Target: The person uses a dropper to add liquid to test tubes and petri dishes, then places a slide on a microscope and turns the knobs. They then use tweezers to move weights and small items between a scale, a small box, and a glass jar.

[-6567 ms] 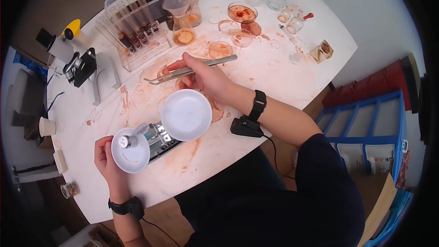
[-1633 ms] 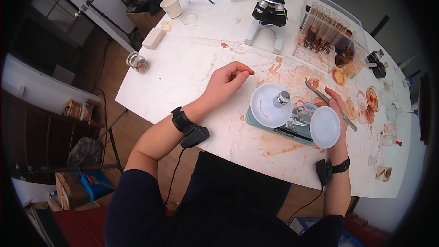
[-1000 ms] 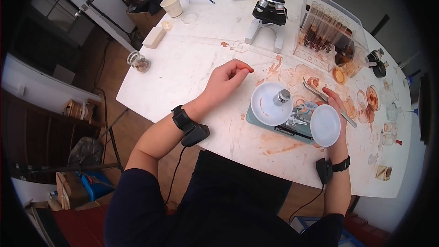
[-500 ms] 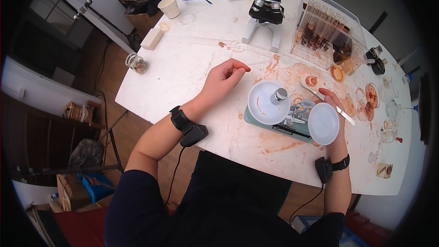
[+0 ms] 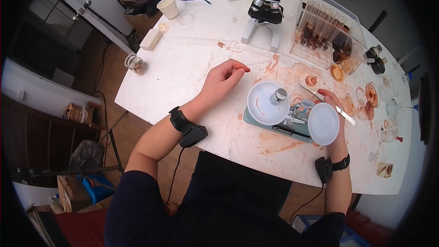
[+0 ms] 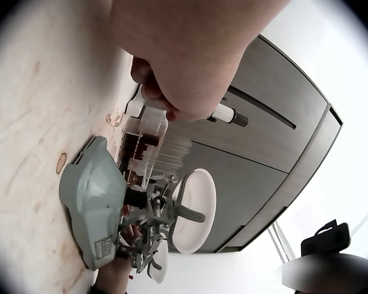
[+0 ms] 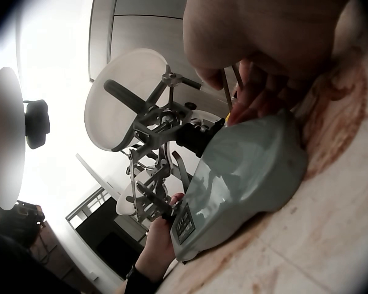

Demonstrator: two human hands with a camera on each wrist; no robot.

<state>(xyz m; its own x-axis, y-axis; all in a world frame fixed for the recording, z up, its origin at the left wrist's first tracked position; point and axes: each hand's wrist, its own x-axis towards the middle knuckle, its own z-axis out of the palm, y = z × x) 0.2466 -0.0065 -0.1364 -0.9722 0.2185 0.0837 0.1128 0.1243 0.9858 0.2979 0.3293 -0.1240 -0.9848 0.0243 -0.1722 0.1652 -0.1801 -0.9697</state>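
A two-pan balance with a green base stands near the table's front edge. Its left white pan bears a metal weight and a reddish streak; the right pan looks bare. My left hand rests on the table left of the balance, fingers loosely curled and holding nothing. Behind the right pan, my right hand holds metal tweezers across it. The pan hides part of this hand in the head view. In the right wrist view, its fingers lie right beside the balance base.
A microscope and a rack of dark-filled test tubes stand at the back. Petri dishes and small glassware lie at right. A glass jar, a white block and a paper cup stand at left. Reddish stains mark the tabletop.
Since the oldest frame, the head view has swung left, my left hand has left the left pan, and my right hand with the tweezers has come behind the right pan. Lately both hands are nearly still.
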